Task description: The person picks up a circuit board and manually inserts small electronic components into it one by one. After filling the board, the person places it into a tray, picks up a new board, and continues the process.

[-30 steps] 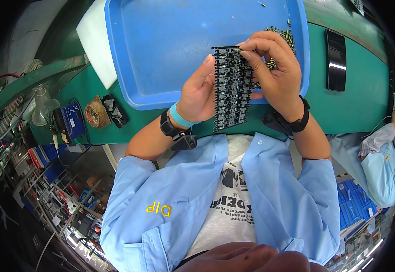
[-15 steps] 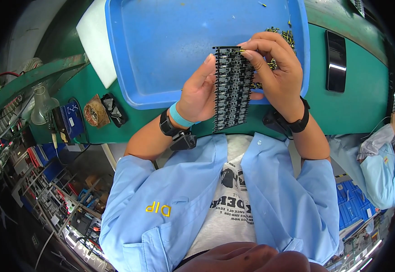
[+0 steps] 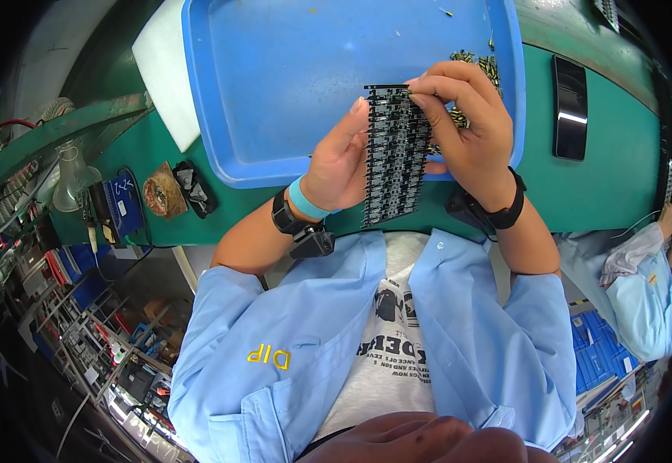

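Note:
A black circuit board panel [image 3: 394,158], packed with rows of small parts and spiky edges, is held tilted above the near edge of a blue tray [image 3: 220,147]. My left hand [image 3: 334,166] grips it, thumb along the left edge and fingers behind, a fingertip showing past the right edge. At the panel's top right corner, my right hand [image 3: 471,116] is closed in a pinch of thumb and index finger. Whatever lies between those fingertips is too small to see clearly. Small black-and-yellow cylindrical components [image 3: 481,65] lie heaped in the tray's right side, partly behind my right hand.
Right of the tray, a black phone [image 3: 570,108] lies on the green table [image 3: 614,177]. A white sheet [image 3: 168,73] sticks out at the tray's left. Farther left are a roll of brown tape [image 3: 164,190], a black pouch [image 3: 195,189] and a blue notebook [image 3: 124,207]. Another person's sleeve [image 3: 641,309] shows at right.
The panel's top edge has dropped slightly. My right fingertips have lowered a little at its corner, and the yellowish bit seen between them before is now hardly visible. My left hand keeps its grip.

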Action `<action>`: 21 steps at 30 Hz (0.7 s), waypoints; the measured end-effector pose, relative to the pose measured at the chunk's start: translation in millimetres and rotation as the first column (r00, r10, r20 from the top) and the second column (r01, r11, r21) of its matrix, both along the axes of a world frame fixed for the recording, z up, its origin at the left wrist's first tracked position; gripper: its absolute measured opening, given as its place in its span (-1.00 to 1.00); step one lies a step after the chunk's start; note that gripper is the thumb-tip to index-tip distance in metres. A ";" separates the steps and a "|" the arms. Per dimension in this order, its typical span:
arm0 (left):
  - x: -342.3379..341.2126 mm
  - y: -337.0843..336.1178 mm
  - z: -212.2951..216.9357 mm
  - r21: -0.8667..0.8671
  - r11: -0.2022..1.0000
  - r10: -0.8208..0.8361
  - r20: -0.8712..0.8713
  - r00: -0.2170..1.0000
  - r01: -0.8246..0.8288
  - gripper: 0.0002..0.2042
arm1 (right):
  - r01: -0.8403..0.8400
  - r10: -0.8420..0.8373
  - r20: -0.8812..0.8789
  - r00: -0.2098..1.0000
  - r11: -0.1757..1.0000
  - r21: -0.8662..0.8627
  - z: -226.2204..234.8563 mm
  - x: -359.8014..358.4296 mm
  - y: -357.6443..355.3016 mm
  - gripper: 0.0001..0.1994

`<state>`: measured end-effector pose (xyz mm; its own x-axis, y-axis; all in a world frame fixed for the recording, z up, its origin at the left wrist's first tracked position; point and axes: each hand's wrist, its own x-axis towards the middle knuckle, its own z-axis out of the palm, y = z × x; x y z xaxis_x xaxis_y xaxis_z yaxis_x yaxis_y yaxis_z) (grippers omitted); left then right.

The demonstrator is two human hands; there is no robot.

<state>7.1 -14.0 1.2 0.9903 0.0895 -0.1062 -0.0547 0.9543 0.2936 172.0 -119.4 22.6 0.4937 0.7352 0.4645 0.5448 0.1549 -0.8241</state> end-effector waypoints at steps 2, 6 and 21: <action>-0.3 1.9 -1.4 0.009 1.000 -0.004 0.002 1.000 0.004 -0.36 | 0.002 -0.017 0.227 0.974 0.998 0.066 -2.7 4.5 2.8 -0.83; -2.4 3.5 1.2 0.037 0.999 -0.026 0.066 0.997 0.023 -0.37 | 0.010 -0.026 0.479 0.878 0.999 0.035 13.7 3.7 0.1 -0.83; 2.5 -4.7 15.1 0.257 0.966 -0.006 -0.102 0.995 0.032 -0.25 | -0.252 0.099 -0.798 0.595 0.965 -0.069 15.9 3.3 -11.5 -0.64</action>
